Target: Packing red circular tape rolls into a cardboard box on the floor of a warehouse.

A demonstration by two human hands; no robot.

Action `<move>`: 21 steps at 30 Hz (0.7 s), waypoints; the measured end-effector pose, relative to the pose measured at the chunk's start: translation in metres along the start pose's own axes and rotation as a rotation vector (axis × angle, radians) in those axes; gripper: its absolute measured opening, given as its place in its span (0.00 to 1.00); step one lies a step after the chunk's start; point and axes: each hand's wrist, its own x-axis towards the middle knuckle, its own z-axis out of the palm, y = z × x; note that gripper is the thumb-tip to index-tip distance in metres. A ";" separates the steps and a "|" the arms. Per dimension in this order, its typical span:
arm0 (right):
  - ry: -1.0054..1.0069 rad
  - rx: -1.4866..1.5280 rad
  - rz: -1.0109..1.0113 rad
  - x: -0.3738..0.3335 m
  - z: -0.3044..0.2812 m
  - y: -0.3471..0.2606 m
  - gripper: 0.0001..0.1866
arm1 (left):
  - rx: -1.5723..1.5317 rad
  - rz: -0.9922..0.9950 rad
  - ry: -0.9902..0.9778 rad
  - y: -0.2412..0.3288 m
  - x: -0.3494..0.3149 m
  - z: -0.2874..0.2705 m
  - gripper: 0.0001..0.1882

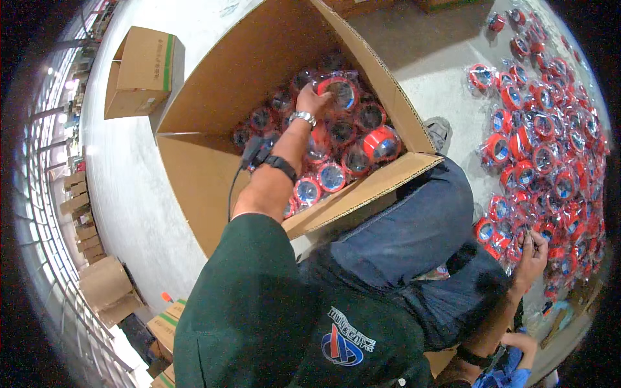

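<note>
My left hand (313, 102), with a metal watch at its wrist, reaches into a large open cardboard box (226, 71). Its fingers are closed on the rim of a red tape roll (339, 94) in clear plastic wrap. Around and below it, the box holds many similar rolls, some with blue or dark centres. Off to the right, my right hand (534, 253) is at the near edge of a big floor pile of wrapped red rolls (543, 155). Its thumb and fingers pinch together at the wrapping of a roll there, partly hidden by the fingers.
A smaller cardboard box (139, 72) with a green stripe stands on the pale floor (155, 194) at the far left. More cartons (169, 323) are at the lower left. Another person's forearm (521, 346) shows at the lower right. My bent leg (414, 226) lies beside the large box.
</note>
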 end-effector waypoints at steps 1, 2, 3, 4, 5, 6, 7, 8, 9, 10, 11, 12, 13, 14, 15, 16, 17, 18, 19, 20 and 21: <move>-0.020 -0.046 -0.017 0.000 -0.001 0.001 0.06 | -0.105 -0.036 -0.149 0.022 -0.009 -0.012 0.21; -0.040 -0.091 -0.037 0.001 -0.003 0.000 0.06 | -0.212 -0.071 -0.294 0.045 -0.020 -0.024 0.19; -0.053 -0.098 -0.053 0.011 -0.010 0.001 0.06 | -0.246 -0.006 -0.412 0.073 -0.045 -0.017 0.17; -0.059 -0.074 -0.033 0.007 0.000 -0.006 0.06 | -0.247 -0.124 -0.511 0.052 -0.055 -0.004 0.19; -0.074 -0.036 -0.022 0.008 0.016 -0.012 0.05 | -0.246 -0.054 -0.574 0.017 -0.057 0.012 0.22; -0.039 -0.067 -0.006 0.002 0.005 -0.007 0.05 | 0.151 0.249 -0.492 0.062 -0.071 0.028 0.22; -0.033 -0.079 -0.008 0.001 0.000 -0.005 0.05 | 0.234 0.356 -0.479 0.082 -0.079 0.036 0.24; -0.052 -0.062 -0.028 0.005 0.009 -0.007 0.05 | 0.186 0.220 -0.471 0.060 -0.069 0.051 0.25; -0.077 -0.039 -0.041 0.007 0.019 -0.008 0.05 | 0.137 0.076 -0.463 0.033 -0.062 0.062 0.27; -0.071 -0.036 -0.038 0.004 0.014 -0.004 0.05 | 0.130 0.082 -0.470 0.042 -0.062 0.072 0.27; -0.066 -0.031 -0.035 0.003 0.011 -0.001 0.06 | 0.283 0.114 -0.463 0.050 -0.061 0.079 0.29; -0.055 -0.035 -0.031 0.000 0.006 0.000 0.06 | 0.439 0.151 -0.455 0.058 -0.061 0.083 0.32; -0.046 -0.039 -0.022 -0.002 0.003 0.001 0.06 | 0.438 0.160 -0.461 0.063 -0.069 0.086 0.32; -0.038 -0.043 -0.013 -0.005 -0.001 0.002 0.06 | 0.401 0.255 -0.466 0.066 -0.083 0.087 0.33; -0.027 -0.041 -0.013 -0.005 -0.002 0.001 0.06 | 0.365 0.353 -0.466 0.068 -0.090 0.086 0.33; -0.022 -0.039 -0.011 -0.004 -0.003 -0.001 0.06 | 0.364 0.365 -0.467 0.070 -0.091 0.085 0.33; -0.016 -0.038 -0.010 -0.003 -0.003 -0.002 0.06 | 0.314 0.329 -0.472 0.073 -0.092 0.084 0.34; -0.006 -0.038 -0.011 -0.001 -0.001 -0.005 0.06 | 0.265 0.288 -0.477 0.074 -0.093 0.083 0.34; -0.026 -0.012 0.005 -0.001 0.005 -0.010 0.06 | 0.217 0.242 -0.477 0.074 -0.096 0.078 0.35; -0.044 0.013 0.021 0.000 0.011 -0.017 0.06 | 0.146 0.148 -0.482 0.067 -0.081 0.082 0.36; -0.033 0.008 0.018 0.001 0.015 -0.023 0.06 | 0.140 0.158 -0.485 0.070 -0.074 0.080 0.36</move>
